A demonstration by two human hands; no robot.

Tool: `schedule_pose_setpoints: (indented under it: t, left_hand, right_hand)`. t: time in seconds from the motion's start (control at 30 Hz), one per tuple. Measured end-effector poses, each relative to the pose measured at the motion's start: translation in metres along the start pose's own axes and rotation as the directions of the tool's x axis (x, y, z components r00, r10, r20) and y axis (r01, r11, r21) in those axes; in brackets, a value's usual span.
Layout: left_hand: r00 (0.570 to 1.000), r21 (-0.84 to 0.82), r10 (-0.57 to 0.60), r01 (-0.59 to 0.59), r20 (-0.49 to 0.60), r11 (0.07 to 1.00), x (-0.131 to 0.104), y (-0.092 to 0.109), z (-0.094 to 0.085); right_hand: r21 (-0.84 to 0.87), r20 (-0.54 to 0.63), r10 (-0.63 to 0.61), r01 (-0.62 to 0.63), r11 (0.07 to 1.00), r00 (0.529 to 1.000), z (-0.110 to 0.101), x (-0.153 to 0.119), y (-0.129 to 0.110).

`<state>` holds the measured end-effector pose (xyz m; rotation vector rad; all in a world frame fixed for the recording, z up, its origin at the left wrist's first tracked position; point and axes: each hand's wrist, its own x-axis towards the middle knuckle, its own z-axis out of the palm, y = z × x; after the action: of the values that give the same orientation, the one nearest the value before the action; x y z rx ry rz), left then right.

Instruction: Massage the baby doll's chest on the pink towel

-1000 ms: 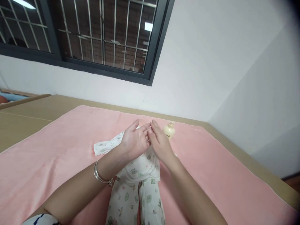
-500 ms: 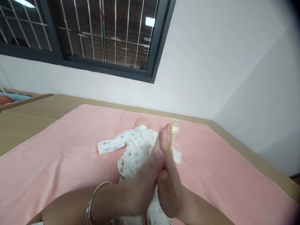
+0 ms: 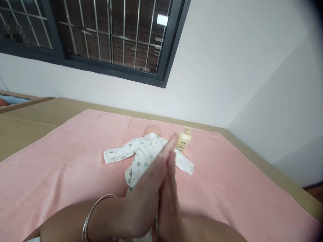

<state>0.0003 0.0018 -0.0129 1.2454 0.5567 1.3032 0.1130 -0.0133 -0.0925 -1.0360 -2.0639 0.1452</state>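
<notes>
My left hand [image 3: 148, 191] and my right hand [image 3: 170, 198] are pressed palm to palm at the lower middle, fingers stretched out and pointing up and away. Nothing shows between them. A silver bangle circles my left wrist. Beyond and partly behind the hands lies a baby doll in a white printed outfit [image 3: 146, 148], its sleeves spread to both sides; the hands hide its lower body. A pale yellow bottle [image 3: 184, 139] is on the pink cloth [image 3: 227, 174], right of the doll's head.
The cloth covers a wooden surface [image 3: 37, 116] that shows along the back and both sides. Behind it rise a white wall [image 3: 207, 67] and a dark-framed barred window [image 3: 113, 67]. Something blue and orange [image 3: 12, 101] shows at the far left edge.
The hands have slid against each other and moved slightly left; the right fingertips are lower. More of the bottle shows now. The whole view has shifted slightly.
</notes>
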Motion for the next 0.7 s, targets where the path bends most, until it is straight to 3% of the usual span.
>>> schedule_pose_setpoints:
  t: [0.1,0.2,0.27,0.33,0.4,0.53,0.6,0.7]
  left_hand:
    - [0.997,-0.027,0.050,-0.052,-0.063,0.998,0.006,0.001,-0.005]
    - [0.982,0.007,0.121,-0.122,-0.141,0.993,0.012,-0.010,-0.005]
    - [0.973,0.087,0.159,-0.146,-0.170,0.985,0.022,-0.027,-0.007]
    - [0.959,0.212,0.193,-0.149,-0.208,0.966,0.039,-0.049,-0.015]
    - [0.930,0.341,0.190,-0.077,-0.314,0.937,0.061,-0.074,-0.030]
    - [0.764,0.495,0.308,0.016,-0.566,0.869,0.097,-0.117,-0.067]
    - [0.732,0.535,0.343,0.036,-0.589,0.844,0.105,-0.130,-0.081]
    - [0.758,0.591,0.362,0.038,-0.542,0.806,0.106,-0.141,-0.091]
  right_hand:
    - [0.029,-0.023,-0.108,0.109,0.994,0.994,0.009,-0.002,-0.009]
    - [0.132,-0.014,-0.216,0.216,0.968,0.976,-0.006,0.015,-0.015]
    - [0.232,0.022,-0.230,0.219,0.948,0.973,-0.017,0.035,-0.009]
    - [0.320,0.044,-0.192,0.168,0.932,0.980,-0.021,0.059,0.008]
    - [0.356,0.046,0.003,-0.019,0.934,0.999,-0.014,0.081,0.032]
    - [0.283,0.087,0.208,-0.224,0.933,0.974,0.021,0.105,0.085]
    - [0.179,0.157,0.160,-0.187,0.966,0.975,0.036,0.108,0.104]
    - [-0.002,0.310,0.054,-0.056,0.998,0.949,0.046,0.111,0.123]
